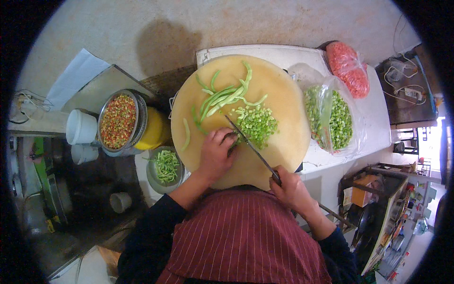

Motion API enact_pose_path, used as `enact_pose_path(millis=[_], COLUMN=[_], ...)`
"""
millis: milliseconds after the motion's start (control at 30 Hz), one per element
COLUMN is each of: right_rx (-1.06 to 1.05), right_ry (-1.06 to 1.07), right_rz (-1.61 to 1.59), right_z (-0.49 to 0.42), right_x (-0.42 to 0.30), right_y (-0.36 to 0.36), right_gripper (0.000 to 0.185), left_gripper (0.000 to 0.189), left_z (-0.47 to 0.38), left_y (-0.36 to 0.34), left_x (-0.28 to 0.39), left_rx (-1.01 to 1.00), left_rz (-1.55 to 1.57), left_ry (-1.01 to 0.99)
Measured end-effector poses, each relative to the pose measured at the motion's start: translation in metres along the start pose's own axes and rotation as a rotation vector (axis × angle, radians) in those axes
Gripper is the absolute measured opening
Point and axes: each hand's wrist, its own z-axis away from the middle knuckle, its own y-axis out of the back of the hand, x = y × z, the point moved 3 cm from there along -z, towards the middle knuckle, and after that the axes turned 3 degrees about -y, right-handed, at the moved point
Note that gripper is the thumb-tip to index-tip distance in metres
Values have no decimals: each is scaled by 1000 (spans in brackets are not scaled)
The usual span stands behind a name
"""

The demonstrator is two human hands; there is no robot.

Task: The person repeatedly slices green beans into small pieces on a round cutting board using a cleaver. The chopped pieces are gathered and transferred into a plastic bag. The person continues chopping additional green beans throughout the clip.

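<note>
My right hand (291,187) grips the handle of a kitchen knife (253,148), its blade slanting up and left across a round cutting board (287,85). Against the blade's left side, my left hand (217,151) has its fingers curled over green beans, mostly hidden beneath them. Chopped green bean pieces (258,122) lie heaped just right of the blade. Whole green beans (227,96) rest in a loose bunch farther up the board. One single bean (186,134) sits apart near the board's left edge.
Right of the board, a clear plastic bag (338,119) holds chopped green pieces; a bag of pinkish-red contents (347,67) lies behind it. At left stand a metal bowl of chopped red and green bits (118,120), a bowl of green beans (166,167) and a white tub (81,126).
</note>
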Motion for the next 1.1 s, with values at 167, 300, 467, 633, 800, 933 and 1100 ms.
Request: enact_pose_path(millis=[167, 300, 467, 633, 800, 933, 1100], right_rx=[35, -4, 33, -112, -19, -53, -51], right_ry=[48, 13, -7, -107, 11, -77, 14], right_rz=[38, 61, 4, 55, -20, 55, 5], right_z=[13, 3, -1, 7, -3, 4, -2], right_x=[-13, -11, -7, -10, -18, -13, -14], right_y=[9, -3, -11, -10, -12, -12, -17], right_gripper=[23, 25, 26, 22, 23, 24, 26], left_gripper=[35, 30, 34, 31, 38, 31, 31], left_z=[-2, 0, 0, 5, 8, 13, 12], left_y=[3, 1, 4, 10, 12, 11, 15], left_x=[-1, -4, -6, -4, -8, -7, -8], left_rx=[-59, -44, -6, -24, -4, 23, -6], left_rz=[-26, -21, 12, -47, -43, -13, -30], left_ry=[41, 13, -11, -6, -69, -1, -44])
